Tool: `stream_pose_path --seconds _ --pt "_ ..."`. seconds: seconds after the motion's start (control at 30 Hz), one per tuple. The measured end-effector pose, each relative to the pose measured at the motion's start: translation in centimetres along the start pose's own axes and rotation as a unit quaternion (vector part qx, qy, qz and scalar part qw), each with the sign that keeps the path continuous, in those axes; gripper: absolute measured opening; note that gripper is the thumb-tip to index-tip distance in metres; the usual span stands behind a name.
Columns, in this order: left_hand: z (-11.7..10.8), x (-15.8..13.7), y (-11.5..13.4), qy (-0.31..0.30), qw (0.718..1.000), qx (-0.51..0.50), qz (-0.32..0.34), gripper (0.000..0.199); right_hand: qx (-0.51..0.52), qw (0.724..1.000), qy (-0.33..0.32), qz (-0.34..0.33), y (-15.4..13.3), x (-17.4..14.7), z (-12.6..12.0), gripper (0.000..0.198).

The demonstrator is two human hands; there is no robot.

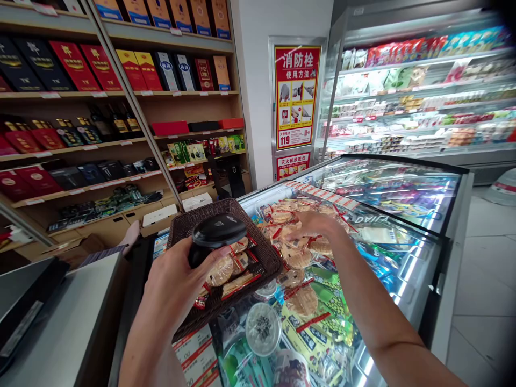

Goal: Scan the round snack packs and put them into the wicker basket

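Wrapped round crackers (296, 257): loose pile on freezer's glass lid (411, 252), just right of wicker basket (268, 255), long axis running away from wearer. Right hand (316, 223) nearer, in contact with pile; fingertips partly hidden, grip cannot be told. Left hand (173, 279), over basket, gripping handheld barcode scanner (220, 231).

Wooden shelves (201, 110) and a cooler (382, 24) flank a pale wall (255, 107)

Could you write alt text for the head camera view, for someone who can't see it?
A person's left hand grips a black handheld scanner over a brown wicker basket of wrapped crackers, while the right hand reaches into similar packets at a glass-topped chest freezer. Shelved boxes stand behind.
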State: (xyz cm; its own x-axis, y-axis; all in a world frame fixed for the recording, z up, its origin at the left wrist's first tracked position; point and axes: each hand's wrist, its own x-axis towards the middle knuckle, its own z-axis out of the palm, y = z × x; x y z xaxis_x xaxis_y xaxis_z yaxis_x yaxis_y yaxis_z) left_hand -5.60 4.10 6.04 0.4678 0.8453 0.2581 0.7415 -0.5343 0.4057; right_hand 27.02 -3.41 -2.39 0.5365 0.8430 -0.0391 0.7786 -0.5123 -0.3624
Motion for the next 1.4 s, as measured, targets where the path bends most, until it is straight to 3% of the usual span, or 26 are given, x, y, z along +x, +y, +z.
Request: stream_pose_path --seconds 0.1,0.17,0.27,0.37,0.47,0.57,0.77,1.03,1.17,1.27,1.33,1.4 --pt "-0.1 0.0 0.0 -0.018 1.0 0.01 -0.002 0.044 0.03 0.999 -0.028 -0.02 -0.5 -0.1 -0.1 0.056" --pt "-0.1 0.0 -0.1 -0.025 1.0 0.009 -0.006 0.046 0.08 0.994 -0.004 -0.079 -1.0 -0.2 -0.4 0.04" --pt "-0.1 0.0 -0.2 -0.021 1.0 0.0 -0.005 0.049 0.214 0.965 0.039 -0.146 -2.1 -0.5 -0.9 0.036" --pt "-0.1 0.1 -0.1 -0.014 1.0 0.001 -0.009 0.047 0.373 0.921 0.063 -0.096 -3.8 -1.0 -0.9 0.032" --pt "-0.1 0.0 0.1 -0.019 1.0 0.001 -0.016 0.044 0.441 0.894 0.066 -0.036 -5.6 -1.8 -0.6 0.047" --pt "-0.1 -0.1 0.1 -0.016 1.0 0.001 -0.009 0.045 0.449 0.891 0.039 -0.059 -6.6 -2.7 -0.6 0.055" --pt "0.1 -0.1 0.1 0.0 0.999 -0.023 0.023 0.045 0.461 0.883 -0.006 -0.093 -7.1 -3.2 -0.6 0.047" --pt "0.0 0.0 -0.1 -0.001 1.0 -0.017 -0.009 0.045 0.459 0.883 -0.012 -0.101 -6.9 -3.0 -0.3 0.048" --pt "-0.3 0.0 -0.3 0.01 0.999 0.005 -0.031 0.05 0.429 0.894 -0.077 -0.104 -7.4 -2.2 1.7 0.046" --pt "-0.5 0.0 -0.5 0.008 0.999 0.007 -0.03 0.051 0.448 0.872 -0.142 -0.133 -8.3 -1.6 3.8 0.044" --pt "-0.5 0.0 -0.5 0.005 1.0 0.002 -0.025 0.053 0.447 0.871 -0.133 -0.155 -8.6 -1.2 4.3 0.046" --pt "-0.5 0.0 -0.5 0.003 1.0 -0.002 -0.022 0.053 0.393 0.903 -0.081 -0.154 -8.1 -0.9 3.8 0.045"
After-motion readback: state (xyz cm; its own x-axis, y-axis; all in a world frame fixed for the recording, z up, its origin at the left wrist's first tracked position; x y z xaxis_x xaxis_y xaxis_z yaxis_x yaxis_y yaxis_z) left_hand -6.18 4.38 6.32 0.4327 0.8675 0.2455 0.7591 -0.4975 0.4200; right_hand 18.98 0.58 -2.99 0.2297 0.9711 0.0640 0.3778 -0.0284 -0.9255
